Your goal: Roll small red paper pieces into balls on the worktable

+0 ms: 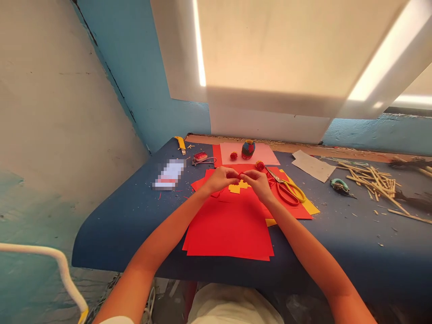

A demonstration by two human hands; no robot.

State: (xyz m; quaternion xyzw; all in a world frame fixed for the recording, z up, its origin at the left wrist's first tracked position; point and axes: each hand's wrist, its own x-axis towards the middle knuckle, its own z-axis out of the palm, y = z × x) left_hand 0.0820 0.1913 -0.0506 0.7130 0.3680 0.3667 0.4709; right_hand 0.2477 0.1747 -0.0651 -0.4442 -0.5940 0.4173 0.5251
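My left hand point(219, 178) and my right hand point(258, 182) meet over a stack of red paper sheets point(229, 229) on a blue table point(128, 216). Both hands have their fingers pinched together on a small red piece between them, too small to make out. Just below the fingers lies a yellow paper cut-out point(239, 186). Scissors with yellow handles point(288, 189) lie right of my right hand. A small red ball point(259, 165) sits just behind the right hand.
At the back lie a pink sheet point(266, 155), a second red ball point(233, 156) and a round multicoloured object point(248, 149). A yellow cutter point(181, 144) lies back left. Wooden sticks point(374, 180) and a teal tool point(339, 185) lie to the right, beside a white paper point(313, 165).
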